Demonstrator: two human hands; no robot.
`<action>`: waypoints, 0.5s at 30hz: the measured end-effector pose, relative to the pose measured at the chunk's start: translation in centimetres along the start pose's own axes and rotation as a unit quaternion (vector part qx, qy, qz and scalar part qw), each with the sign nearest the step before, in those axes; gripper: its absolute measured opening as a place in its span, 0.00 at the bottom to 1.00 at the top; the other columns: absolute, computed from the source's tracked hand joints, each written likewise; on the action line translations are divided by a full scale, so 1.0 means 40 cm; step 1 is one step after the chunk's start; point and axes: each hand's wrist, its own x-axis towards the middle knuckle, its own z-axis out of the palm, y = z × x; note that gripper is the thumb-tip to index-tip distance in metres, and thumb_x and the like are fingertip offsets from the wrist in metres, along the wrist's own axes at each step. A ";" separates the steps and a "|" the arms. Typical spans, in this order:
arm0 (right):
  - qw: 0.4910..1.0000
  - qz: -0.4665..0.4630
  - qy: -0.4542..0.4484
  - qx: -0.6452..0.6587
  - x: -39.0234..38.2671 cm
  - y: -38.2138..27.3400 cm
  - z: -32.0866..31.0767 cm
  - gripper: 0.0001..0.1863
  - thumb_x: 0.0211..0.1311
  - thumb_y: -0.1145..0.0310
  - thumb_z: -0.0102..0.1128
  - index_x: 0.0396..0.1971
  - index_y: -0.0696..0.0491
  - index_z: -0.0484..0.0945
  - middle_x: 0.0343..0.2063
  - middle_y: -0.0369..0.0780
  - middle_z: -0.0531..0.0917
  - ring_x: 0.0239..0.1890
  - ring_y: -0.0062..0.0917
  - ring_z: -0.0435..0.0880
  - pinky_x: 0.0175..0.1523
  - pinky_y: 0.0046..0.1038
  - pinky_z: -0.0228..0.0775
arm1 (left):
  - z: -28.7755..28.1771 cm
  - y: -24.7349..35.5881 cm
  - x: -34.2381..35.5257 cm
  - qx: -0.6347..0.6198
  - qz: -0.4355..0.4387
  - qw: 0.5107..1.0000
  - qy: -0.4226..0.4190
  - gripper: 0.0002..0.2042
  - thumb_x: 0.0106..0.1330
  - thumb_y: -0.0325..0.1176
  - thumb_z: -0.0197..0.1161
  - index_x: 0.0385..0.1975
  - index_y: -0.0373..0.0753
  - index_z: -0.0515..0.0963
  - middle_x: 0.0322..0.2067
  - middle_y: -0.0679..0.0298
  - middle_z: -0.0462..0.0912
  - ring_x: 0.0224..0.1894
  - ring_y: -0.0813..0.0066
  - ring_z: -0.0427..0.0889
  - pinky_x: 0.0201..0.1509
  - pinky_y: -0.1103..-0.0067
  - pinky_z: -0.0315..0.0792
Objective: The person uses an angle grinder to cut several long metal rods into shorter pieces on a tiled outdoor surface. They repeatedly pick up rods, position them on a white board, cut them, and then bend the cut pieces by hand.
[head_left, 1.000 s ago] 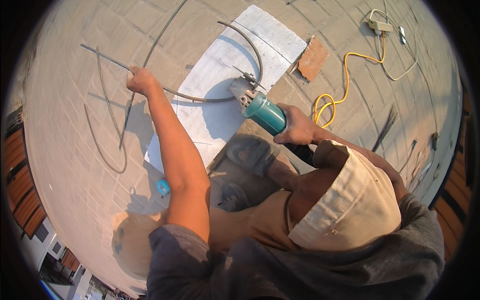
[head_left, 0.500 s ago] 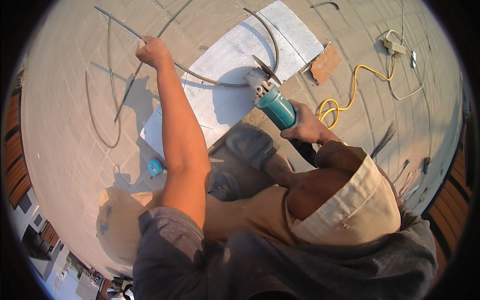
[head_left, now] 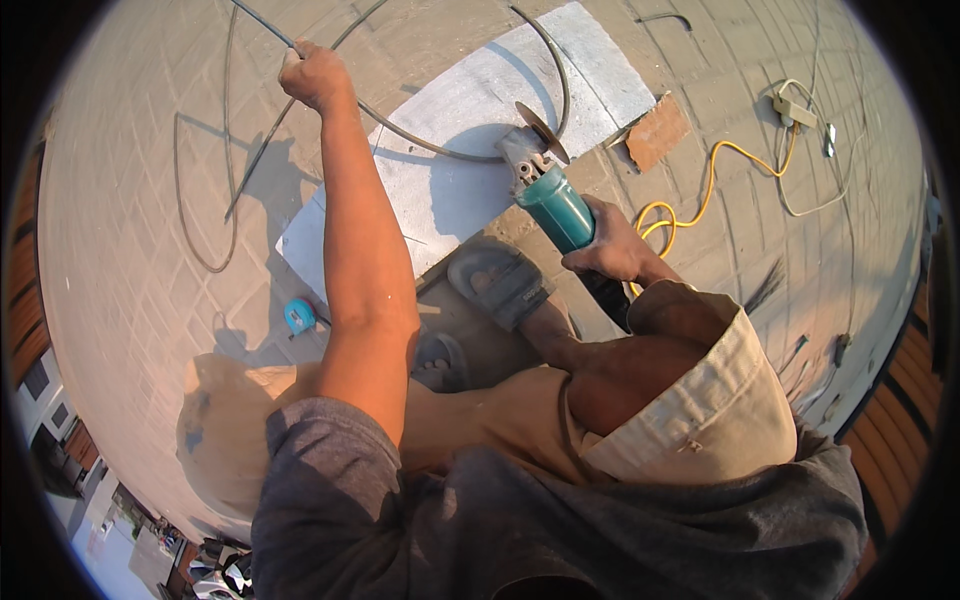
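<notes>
Turning since a second ago, the disc (head_left: 543, 132) of my grinder (head_left: 565, 215) is now showing more of its flat face, where earlier it was looking edge-on. Nearest me, my tan shorts (head_left: 700, 420) are spreading over bent legs, and my dark sandals (head_left: 500, 285) are resting on the paving. To my left, a blue tape measure (head_left: 299, 317) is lying by my forearm. Ahead, the grinder is pointing away from me and slightly left, its long axis running from my right hand (head_left: 610, 240) up to the disc over the white board (head_left: 610, 70). My right fingers are wrapping its body, elbow bending. My left hand (head_left: 318, 78) is reaching far forward, arm almost straight, fingers curling tightly round a dark rod (head_left: 563, 75). Its curve is crossing the board and passing behind the grinder's head; I cannot tell whether disc and rod are touching. Beyond, a brown slab (head_left: 658, 132) is lying beside the board, and a yellow cord (head_left: 711, 185) is winding toward a pale socket block (head_left: 793, 110).
</notes>
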 end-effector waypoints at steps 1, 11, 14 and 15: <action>1.000 0.000 0.002 0.001 -0.001 0.003 0.000 0.40 0.34 0.67 0.75 0.55 0.62 0.74 0.40 0.45 0.82 0.44 0.33 0.81 0.53 0.32 0.72 | -0.001 0.009 -0.005 0.001 0.001 1.000 -0.004 0.18 0.71 0.37 0.55 0.34 0.22 0.80 0.30 0.38 0.84 0.37 0.41 0.85 0.42 0.60 0.76; 1.000 0.006 -0.008 0.021 0.008 -0.002 0.001 0.39 0.35 0.67 0.75 0.54 0.63 0.74 0.39 0.44 0.81 0.42 0.31 0.81 0.51 0.32 0.73 | -0.011 0.023 -0.009 0.026 -0.013 1.000 -0.004 0.21 0.72 0.39 0.55 0.40 0.20 0.80 0.37 0.35 0.84 0.43 0.41 0.85 0.48 0.61 0.79; 1.000 -0.001 -0.008 0.026 0.012 0.003 0.000 0.39 0.35 0.67 0.75 0.53 0.63 0.74 0.38 0.44 0.81 0.41 0.31 0.81 0.51 0.32 0.73 | -0.011 0.025 -0.007 0.020 -0.021 1.000 -0.002 0.20 0.72 0.38 0.55 0.41 0.20 0.80 0.37 0.35 0.84 0.43 0.40 0.85 0.47 0.61 0.79; 1.000 -0.003 -0.009 0.022 0.012 0.001 -0.001 0.39 0.35 0.67 0.75 0.53 0.63 0.74 0.38 0.43 0.81 0.41 0.31 0.81 0.51 0.32 0.73 | -0.010 0.026 -0.006 0.020 -0.020 1.000 -0.001 0.20 0.72 0.38 0.55 0.41 0.20 0.80 0.36 0.35 0.84 0.43 0.40 0.85 0.47 0.61 0.79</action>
